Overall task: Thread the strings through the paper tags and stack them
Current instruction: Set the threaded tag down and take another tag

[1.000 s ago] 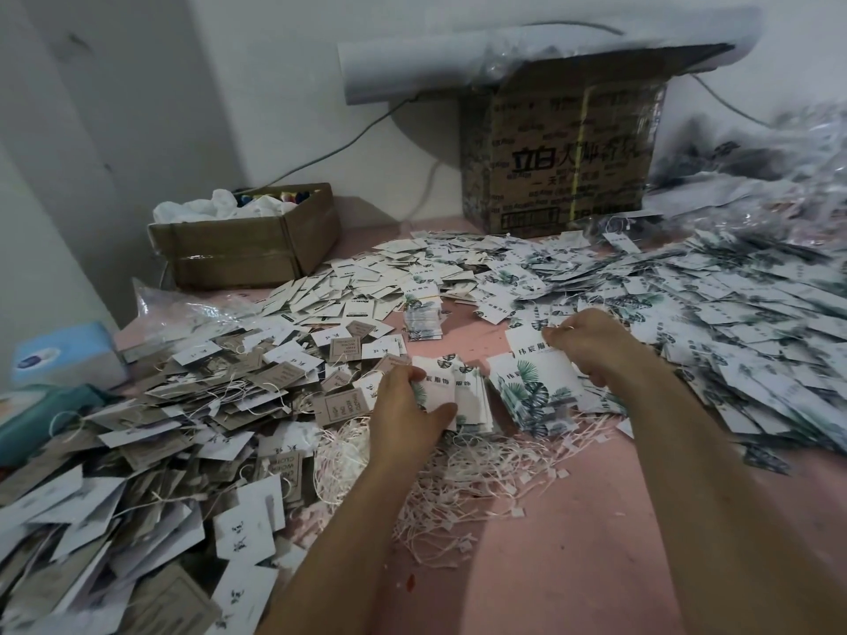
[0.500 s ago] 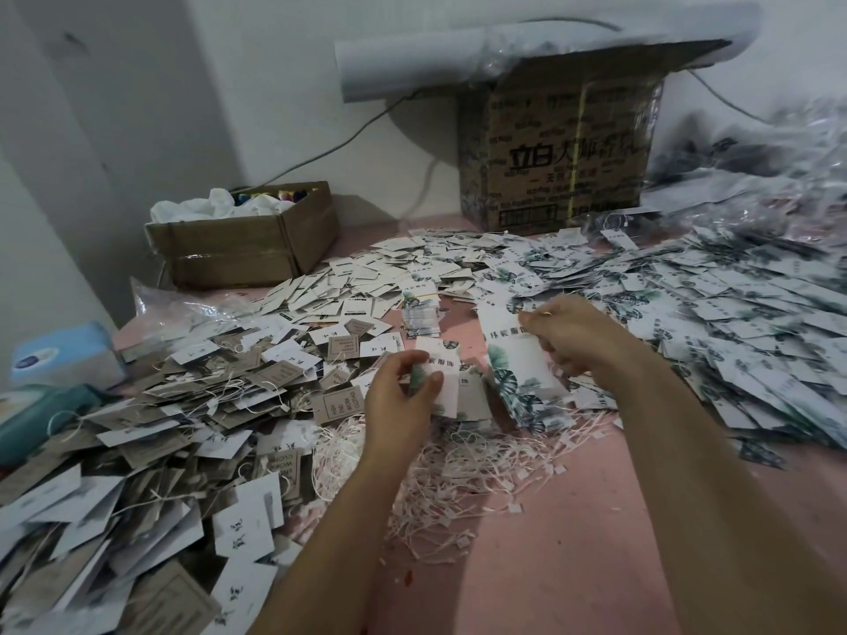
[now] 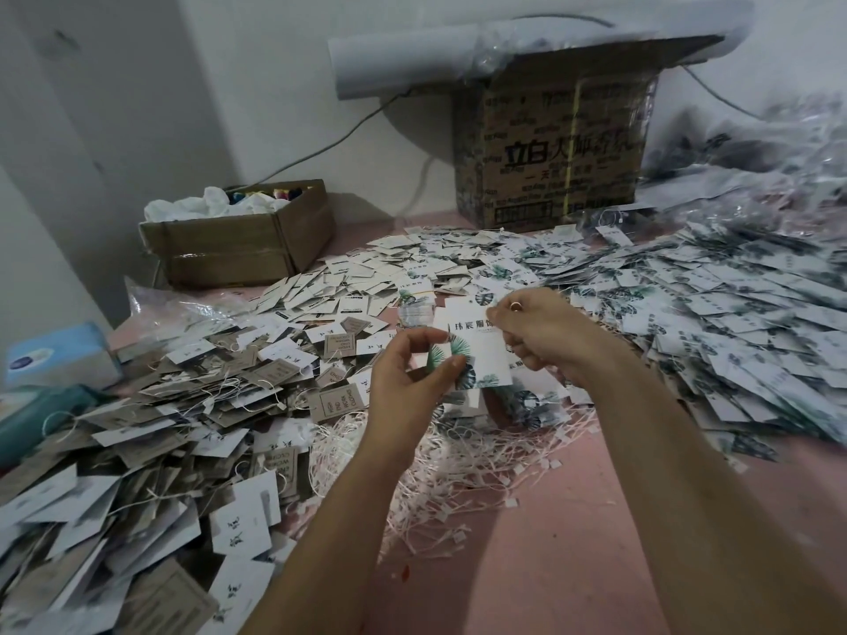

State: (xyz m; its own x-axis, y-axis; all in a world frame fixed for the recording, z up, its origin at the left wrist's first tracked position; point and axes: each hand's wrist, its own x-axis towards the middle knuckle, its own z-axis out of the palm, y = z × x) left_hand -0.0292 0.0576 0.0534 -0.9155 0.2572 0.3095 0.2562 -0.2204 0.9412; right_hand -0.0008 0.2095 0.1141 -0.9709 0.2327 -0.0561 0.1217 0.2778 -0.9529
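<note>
In front of the carton point(image 3: 550, 144), tag point(image 3: 479, 355): held off the counter point(image 3: 527, 566), long axis near upright, lettered end toward the carton, leaf end toward the person.
Right hand point(image 3: 545, 336): grip clenched on the tag's upper right edge.
Left hand point(image 3: 408, 387): grip pinching its lower left edge.
Strings point(image 3: 458, 474): loose heap beneath, farther from the carton.
Open room: bare counter beyond the heap, farthest from the carton.
</note>
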